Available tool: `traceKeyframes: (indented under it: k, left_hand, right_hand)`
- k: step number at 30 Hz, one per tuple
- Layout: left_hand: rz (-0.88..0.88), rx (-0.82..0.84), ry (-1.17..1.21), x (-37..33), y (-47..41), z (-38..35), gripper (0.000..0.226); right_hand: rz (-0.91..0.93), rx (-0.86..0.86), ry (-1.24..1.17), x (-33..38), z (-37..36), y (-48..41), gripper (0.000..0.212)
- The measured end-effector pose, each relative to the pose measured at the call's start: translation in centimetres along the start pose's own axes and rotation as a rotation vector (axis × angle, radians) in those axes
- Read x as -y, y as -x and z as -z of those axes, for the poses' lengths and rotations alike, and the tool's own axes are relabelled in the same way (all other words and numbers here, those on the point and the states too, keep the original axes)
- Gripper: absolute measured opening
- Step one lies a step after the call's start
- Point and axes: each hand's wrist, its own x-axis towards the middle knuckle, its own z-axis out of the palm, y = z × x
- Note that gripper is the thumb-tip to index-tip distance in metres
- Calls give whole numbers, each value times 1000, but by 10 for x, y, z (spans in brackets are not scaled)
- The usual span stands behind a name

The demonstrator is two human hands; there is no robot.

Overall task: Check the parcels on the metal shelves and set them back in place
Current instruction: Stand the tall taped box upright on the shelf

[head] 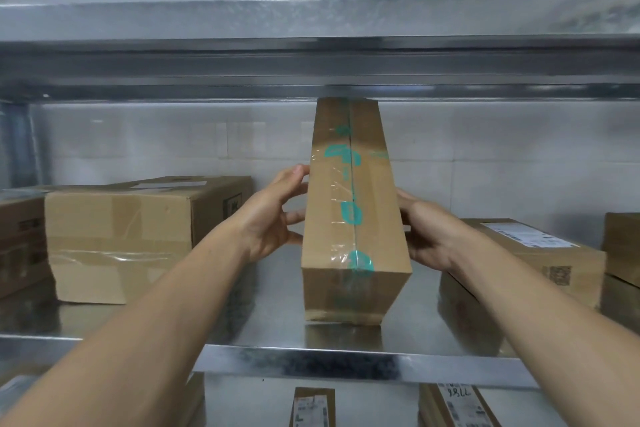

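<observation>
Mid-level metal shelf [263, 333] carries the taped cardboard box [353, 218], on edge between your hands. Left hand [270, 218] fingers [294, 217] are spread on its side; right hand [429, 236] fingers are hidden, so I cannot tell. Stiff, likely light — press bare cardboard, not slick tape.

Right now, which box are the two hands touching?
Look at the middle metal shelf. Near its front edge, a narrow cardboard box stands between the left hand and right hand. Unlike the wider boxes lying beside it, its taped seam carries teal marks.

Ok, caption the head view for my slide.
Left hand and right hand steady a tall, narrow brown cardboard parcel with teal-printed tape, standing on the shiny metal shelf.
</observation>
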Motion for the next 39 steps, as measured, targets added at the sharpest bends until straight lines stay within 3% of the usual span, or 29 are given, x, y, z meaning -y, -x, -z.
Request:
traceKeyframes:
  k: [5,16,22,39]
  left_hand:
    - [-29,-11,-6,0,1,-2,64]
    - [-82,10,-25,-1,1,-1,62]
    - [-79,-40,33,-2,-1,-2,39]
    - [-130,-125,43,3,-5,-6,21]
  right_hand:
    - [54,-7,2,3,-4,2,24]
    - [127,1,81,4,-5,1,30]
    - [98,-11,77,2,-5,0,34]
    - [119,-18,15,-7,-7,0,45]
